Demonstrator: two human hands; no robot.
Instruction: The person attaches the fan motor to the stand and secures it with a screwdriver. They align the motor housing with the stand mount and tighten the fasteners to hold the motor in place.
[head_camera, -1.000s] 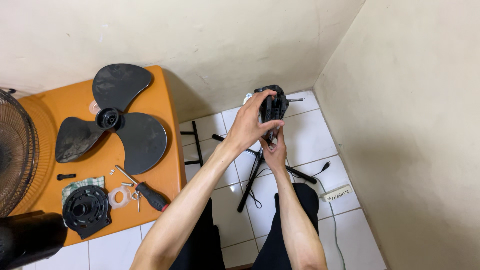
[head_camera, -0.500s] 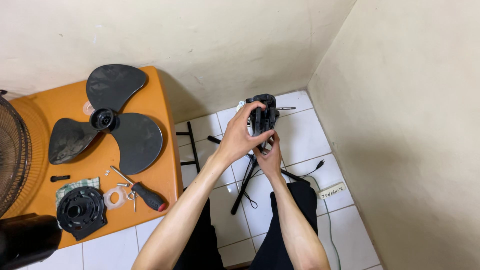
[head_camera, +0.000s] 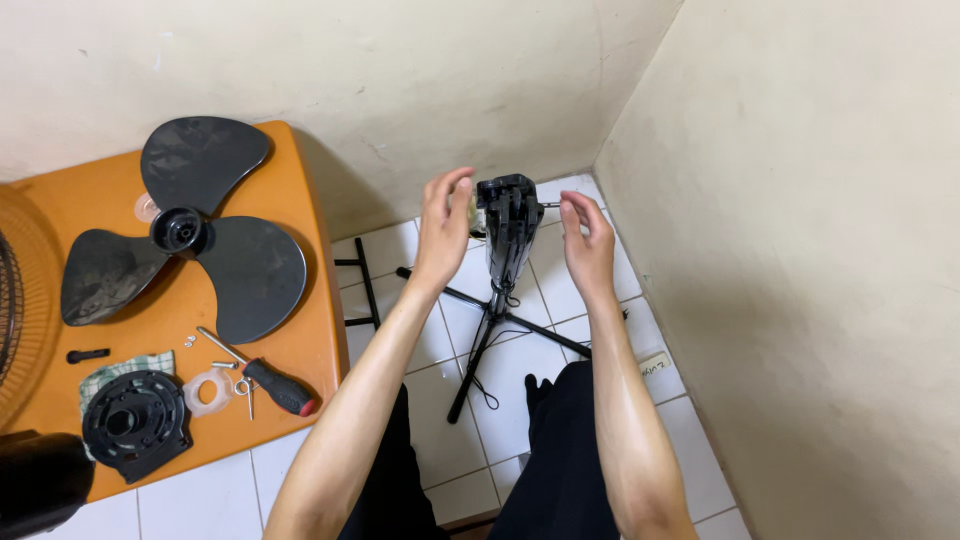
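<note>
A: Noting hand positions first. Left hand (head_camera: 447, 225) and right hand (head_camera: 585, 240) stand either side of the black plastic fan motor housing (head_camera: 508, 225), which sits upright atop its black metal floor stand (head_camera: 490, 320) in the far corner of the white tiled floor (head_camera: 400, 250).

B: Contact?

A: Neither hand clamps it. Left grip is apart, fingers loosely curled just beside the housing's left face. Right grip is also apart from the housing, though its fingertips pinch together near a short metal shaft (head_camera: 548, 205) that sticks out to the right. Whether something small sits in that pinch I cannot tell.

B: Why does the housing stay put unsupported?

A: Judged: the stand's splayed legs carry it, which frees both hands.

B: Loose parts?

A: Laid out on the orange desk (head_camera: 310, 330) to the left, within reach. Black three-bladed plastic fan blade (head_camera: 185, 240) lies flat at the far end. Nearer: a red-and-black-handled screwdriver (head_camera: 265, 380), a clear plastic ring (head_camera: 208, 390), small screws (head_camera: 188, 341) and a black round plastic motor cover (head_camera: 135, 420). Flat placement likely keeps the small pieces from rolling off.
</note>
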